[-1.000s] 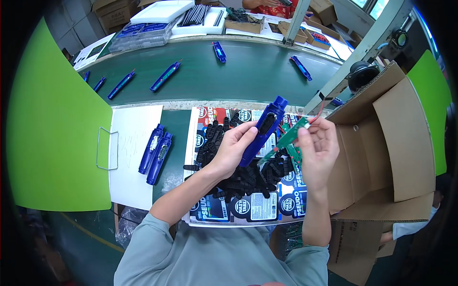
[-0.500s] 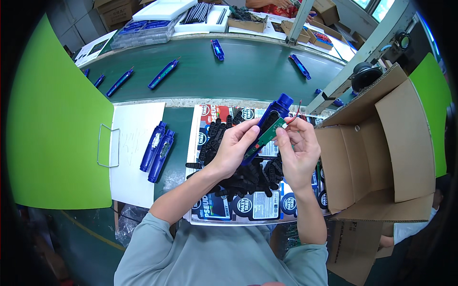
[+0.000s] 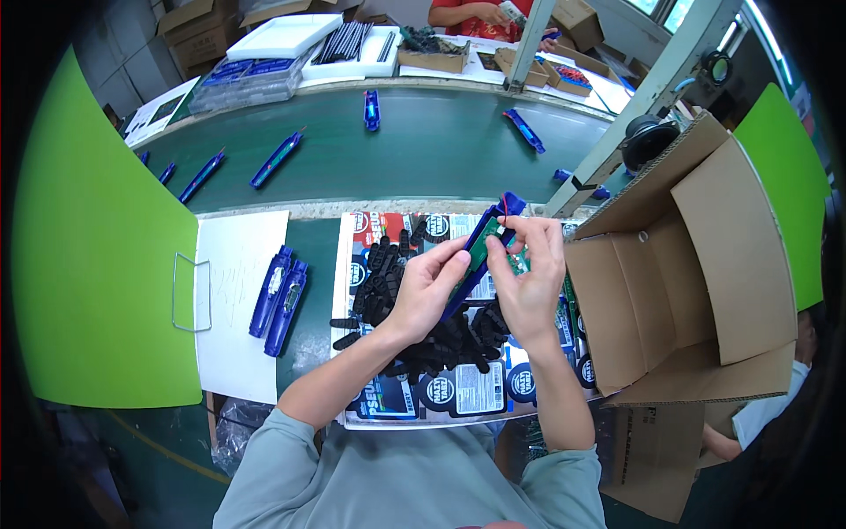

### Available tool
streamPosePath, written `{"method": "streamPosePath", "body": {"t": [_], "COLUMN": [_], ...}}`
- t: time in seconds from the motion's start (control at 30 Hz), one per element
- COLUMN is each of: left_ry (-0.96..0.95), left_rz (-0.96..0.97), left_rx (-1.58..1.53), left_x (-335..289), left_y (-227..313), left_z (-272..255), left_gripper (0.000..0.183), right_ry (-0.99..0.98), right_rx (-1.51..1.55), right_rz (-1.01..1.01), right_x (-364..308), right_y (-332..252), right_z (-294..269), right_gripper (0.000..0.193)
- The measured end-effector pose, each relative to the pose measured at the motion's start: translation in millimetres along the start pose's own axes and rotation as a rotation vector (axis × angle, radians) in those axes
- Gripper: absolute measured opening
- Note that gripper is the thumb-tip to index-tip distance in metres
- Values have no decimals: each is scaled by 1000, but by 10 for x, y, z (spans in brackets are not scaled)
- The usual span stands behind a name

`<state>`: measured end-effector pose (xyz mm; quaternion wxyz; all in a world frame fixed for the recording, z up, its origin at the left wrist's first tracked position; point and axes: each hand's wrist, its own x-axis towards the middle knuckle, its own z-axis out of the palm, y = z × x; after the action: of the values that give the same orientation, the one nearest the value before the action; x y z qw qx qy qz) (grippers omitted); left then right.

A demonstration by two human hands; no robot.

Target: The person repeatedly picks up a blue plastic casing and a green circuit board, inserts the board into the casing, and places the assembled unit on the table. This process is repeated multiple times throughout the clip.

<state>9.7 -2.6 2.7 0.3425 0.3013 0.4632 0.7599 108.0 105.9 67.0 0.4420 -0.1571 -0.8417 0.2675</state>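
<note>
My left hand point(image 3: 434, 282) is closed around a long dark-blue plastic housing point(image 3: 453, 305), held tilted with its far end pointing up and right. Inside its trough lies a narrow green circuit board point(image 3: 480, 248), with a red wire point(image 3: 505, 212) at the far end. The fingers of my right hand point(image 3: 531, 278) pinch at the board's right edge near the white connector; the thumb presses on the board. Beneath both hands is a pile of small ribbed black plastic parts point(image 3: 441, 346) on a printed sheet point(image 3: 480, 392).
Two blue housings point(image 3: 286, 309) lie to the left beside a white sheet point(image 3: 233, 300) and a green panel point(image 3: 110, 264). An open cardboard box point(image 3: 652, 309) stands at right. Several blue housings lie along the green belt point(image 3: 326, 167) ahead. Beyond it, a person in red point(image 3: 476, 16) works.
The circuit board, previously lifted at an angle over the housing, now lies along its trough. The red wire has swung inward over the housing's far end. My view has shifted slightly.
</note>
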Motion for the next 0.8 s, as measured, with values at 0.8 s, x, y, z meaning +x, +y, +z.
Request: {"method": "streamPosePath", "body": {"t": [0.8], "left_ry": [242], "left_rz": [246], "left_rx": [490], "left_x": [1112], "left_y": [-269], "left_z": [-1166], "left_gripper": [34], "right_ry": [-258], "right_rx": [106], "right_rz": [290], "right_x": [-268], "right_y": [571], "right_z": [236], "right_gripper": [32]}}
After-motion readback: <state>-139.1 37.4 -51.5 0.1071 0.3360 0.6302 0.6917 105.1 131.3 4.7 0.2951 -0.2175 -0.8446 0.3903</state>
